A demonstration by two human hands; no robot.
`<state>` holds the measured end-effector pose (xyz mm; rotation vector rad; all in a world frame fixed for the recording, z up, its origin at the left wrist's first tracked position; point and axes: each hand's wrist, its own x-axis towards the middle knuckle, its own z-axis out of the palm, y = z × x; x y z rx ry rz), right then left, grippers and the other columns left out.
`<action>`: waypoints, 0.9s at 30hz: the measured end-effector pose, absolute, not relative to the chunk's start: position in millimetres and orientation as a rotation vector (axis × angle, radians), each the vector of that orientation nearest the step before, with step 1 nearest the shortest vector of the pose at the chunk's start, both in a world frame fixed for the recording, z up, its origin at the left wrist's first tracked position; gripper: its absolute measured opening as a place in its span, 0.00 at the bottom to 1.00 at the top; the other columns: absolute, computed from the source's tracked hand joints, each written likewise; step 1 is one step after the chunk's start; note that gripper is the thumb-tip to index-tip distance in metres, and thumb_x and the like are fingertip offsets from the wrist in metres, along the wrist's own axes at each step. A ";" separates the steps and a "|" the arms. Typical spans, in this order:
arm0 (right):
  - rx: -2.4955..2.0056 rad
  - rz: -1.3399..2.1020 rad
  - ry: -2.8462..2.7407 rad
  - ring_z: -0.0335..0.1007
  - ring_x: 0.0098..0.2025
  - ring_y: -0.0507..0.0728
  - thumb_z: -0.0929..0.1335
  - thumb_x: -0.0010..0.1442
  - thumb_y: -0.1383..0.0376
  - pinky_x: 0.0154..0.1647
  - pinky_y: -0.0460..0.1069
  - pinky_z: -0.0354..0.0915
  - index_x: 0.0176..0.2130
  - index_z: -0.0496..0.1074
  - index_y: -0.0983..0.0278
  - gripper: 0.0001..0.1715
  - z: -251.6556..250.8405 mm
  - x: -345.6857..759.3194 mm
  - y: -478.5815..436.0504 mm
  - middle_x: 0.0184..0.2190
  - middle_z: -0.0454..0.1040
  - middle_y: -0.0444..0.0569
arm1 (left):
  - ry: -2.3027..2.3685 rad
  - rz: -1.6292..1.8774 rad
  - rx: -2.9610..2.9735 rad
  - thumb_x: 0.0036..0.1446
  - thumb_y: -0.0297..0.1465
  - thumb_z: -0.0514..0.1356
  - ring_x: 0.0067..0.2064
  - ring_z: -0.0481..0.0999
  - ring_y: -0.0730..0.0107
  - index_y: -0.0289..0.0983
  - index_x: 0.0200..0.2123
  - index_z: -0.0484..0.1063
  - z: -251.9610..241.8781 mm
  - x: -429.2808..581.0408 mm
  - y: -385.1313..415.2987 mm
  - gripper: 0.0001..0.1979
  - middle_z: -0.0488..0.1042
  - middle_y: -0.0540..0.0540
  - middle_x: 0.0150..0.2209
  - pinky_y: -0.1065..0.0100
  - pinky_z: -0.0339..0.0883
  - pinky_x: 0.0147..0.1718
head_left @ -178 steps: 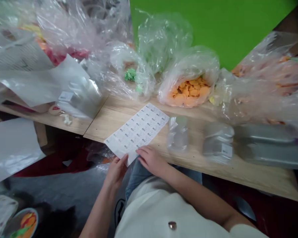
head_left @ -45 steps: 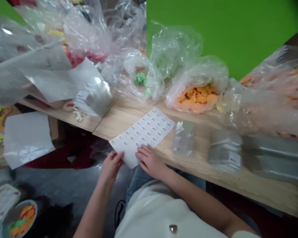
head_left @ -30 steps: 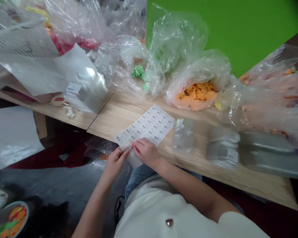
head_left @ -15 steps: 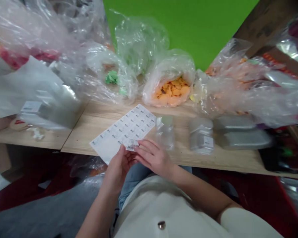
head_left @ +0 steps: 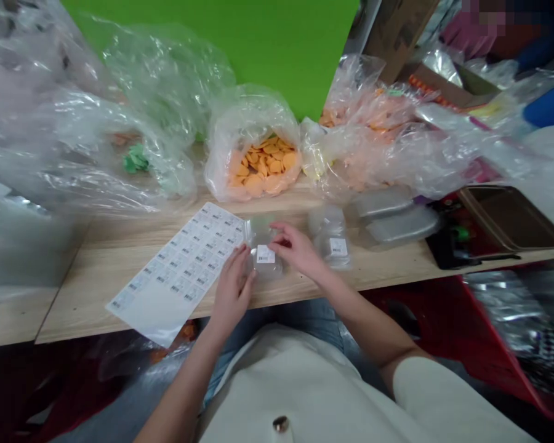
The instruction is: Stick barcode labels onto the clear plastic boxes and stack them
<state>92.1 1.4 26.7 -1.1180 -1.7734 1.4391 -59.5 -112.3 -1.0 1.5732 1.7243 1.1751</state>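
A clear plastic zip bag lies on the table with a white barcode label on its front. My left hand rests along the bag's left edge, fingers stretched out and nothing held. At the label's upper right corner is my right hand, its thumb by the label and its index finger apart from the thumb. To the left of the bag lies a white sheet of barcode labels, with a bare patch at its lower part.
Right of the bag lies a labelled stack of clear bags, then more clear packaging and a dark tray. Behind stand an open plastic bag of orange discs and a bag with green pieces. A red crate is below, right.
Both hands have moved from over the label sheet to the clear bag. The label that was between my fingers now lies on the bag. The camera view has turned right.
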 end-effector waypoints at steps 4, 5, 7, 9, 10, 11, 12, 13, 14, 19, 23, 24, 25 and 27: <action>-1.099 1.384 -1.919 0.68 0.31 0.51 0.67 0.53 0.67 0.36 0.47 0.64 0.50 0.64 0.61 0.24 18.9 88.0 3.3 0.29 0.72 0.42 | 1.629 1.176 1.518 0.60 0.33 0.51 0.60 0.58 0.63 0.40 0.58 0.57 -14.9 -60.4 -104.2 0.23 0.60 0.43 0.60 0.55 0.50 0.59; -1.101 1.360 -1.945 0.68 0.31 0.51 0.66 0.54 0.67 0.37 0.47 0.64 0.51 0.64 0.61 0.23 18.2 87.8 2.9 0.30 0.72 0.42 | 1.627 1.195 1.486 0.60 0.33 0.50 0.60 0.59 0.63 0.40 0.58 0.58 -14.8 -59.9 -104.1 0.22 0.61 0.43 0.59 0.55 0.51 0.58; -1.099 1.332 -1.986 0.68 0.31 0.51 0.66 0.54 0.67 0.37 0.47 0.64 0.51 0.64 0.61 0.23 18.1 88.4 2.5 0.29 0.72 0.42 | 1.636 1.222 1.449 0.60 0.33 0.50 0.59 0.60 0.63 0.39 0.56 0.61 -12.3 -58.5 -104.2 0.20 0.63 0.43 0.57 0.56 0.51 0.58; -1.091 1.319 -2.013 0.67 0.31 0.51 0.66 0.54 0.67 0.36 0.47 0.64 0.51 0.64 0.61 0.24 18.5 89.3 2.4 0.29 0.72 0.42 | 1.657 1.241 1.421 0.60 0.33 0.50 0.58 0.62 0.62 0.38 0.54 0.63 -8.8 -57.0 -103.6 0.19 0.66 0.43 0.55 0.56 0.52 0.57; -1.082 1.313 -2.026 0.67 0.31 0.51 0.66 0.54 0.67 0.36 0.47 0.64 0.51 0.64 0.61 0.24 18.8 89.8 2.3 0.29 0.72 0.42 | 1.668 1.243 1.409 0.60 0.33 0.50 0.57 0.63 0.62 0.38 0.53 0.64 -7.4 -56.3 -103.0 0.19 0.66 0.43 0.55 0.56 0.53 0.56; -1.074 1.306 -2.038 0.67 0.31 0.50 0.66 0.55 0.66 0.36 0.47 0.64 0.52 0.63 0.61 0.24 19.0 90.2 2.1 0.29 0.72 0.42 | 1.680 1.243 1.397 0.60 0.33 0.50 0.56 0.64 0.62 0.38 0.53 0.64 -6.6 -55.6 -102.3 0.18 0.67 0.43 0.54 0.56 0.55 0.56; -1.065 1.299 -2.050 0.67 0.31 0.50 0.66 0.55 0.66 0.36 0.46 0.64 0.52 0.63 0.61 0.23 19.2 90.4 1.8 0.30 0.72 0.42 | 1.691 1.243 1.386 0.60 0.34 0.50 0.56 0.64 0.61 0.38 0.53 0.64 -6.4 -54.8 -101.4 0.18 0.67 0.42 0.54 0.56 0.56 0.55; -1.059 1.290 -2.060 0.67 0.31 0.50 0.66 0.55 0.66 0.36 0.46 0.64 0.52 0.63 0.61 0.23 19.4 90.5 1.6 0.30 0.72 0.42 | 1.703 1.242 1.380 0.60 0.34 0.50 0.55 0.65 0.61 0.38 0.53 0.64 -6.6 -54.0 -100.7 0.18 0.67 0.42 0.53 0.57 0.57 0.54; -1.055 1.278 -2.071 0.67 0.31 0.50 0.65 0.55 0.66 0.35 0.46 0.64 0.52 0.63 0.61 0.23 19.6 90.4 1.3 0.30 0.72 0.42 | 1.717 1.239 1.382 0.59 0.34 0.51 0.55 0.65 0.61 0.38 0.52 0.64 -7.2 -53.2 -99.9 0.18 0.68 0.42 0.53 0.57 0.58 0.53; -1.046 1.123 -2.195 0.67 0.31 0.50 0.65 0.56 0.68 0.35 0.46 0.64 0.52 0.63 0.61 0.23 20.3 88.3 -0.3 0.30 0.72 0.42 | 1.816 1.219 1.431 0.55 0.35 0.56 0.53 0.66 0.61 0.39 0.51 0.65 -10.4 -49.4 -97.5 0.19 0.69 0.42 0.52 0.57 0.61 0.50; -1.012 0.738 -2.330 0.67 0.40 0.55 0.64 0.58 0.67 0.44 0.51 0.65 0.54 0.62 0.63 0.23 16.2 91.1 -10.8 0.36 0.73 0.48 | 1.863 1.217 1.410 0.55 0.35 0.56 0.52 0.67 0.61 0.39 0.50 0.65 -8.3 -46.2 -96.3 0.18 0.69 0.43 0.50 0.57 0.62 0.49; -1.054 0.606 -2.320 0.65 0.44 0.57 0.64 0.59 0.65 0.47 0.53 0.64 0.54 0.62 0.65 0.23 14.4 93.0 -15.7 0.40 0.72 0.51 | 1.872 1.217 1.414 0.55 0.35 0.56 0.52 0.67 0.61 0.39 0.49 0.65 -7.5 -45.2 -95.8 0.18 0.69 0.43 0.50 0.57 0.63 0.49; -1.110 0.484 -2.289 0.64 0.48 0.59 0.63 0.60 0.64 0.50 0.54 0.62 0.54 0.62 0.66 0.23 12.4 95.2 -21.2 0.43 0.71 0.55 | 1.878 1.216 1.422 0.55 0.35 0.56 0.52 0.67 0.61 0.39 0.49 0.65 -7.0 -44.4 -95.4 0.18 0.70 0.43 0.50 0.57 0.63 0.49; -1.157 0.332 -2.266 0.60 0.53 0.60 0.61 0.61 0.61 0.54 0.55 0.60 0.55 0.62 0.67 0.24 8.6 99.1 -32.3 0.50 0.66 0.59 | 1.877 1.221 1.431 0.55 0.34 0.56 0.52 0.67 0.60 0.39 0.49 0.65 -7.0 -43.8 -94.7 0.18 0.69 0.42 0.50 0.57 0.63 0.49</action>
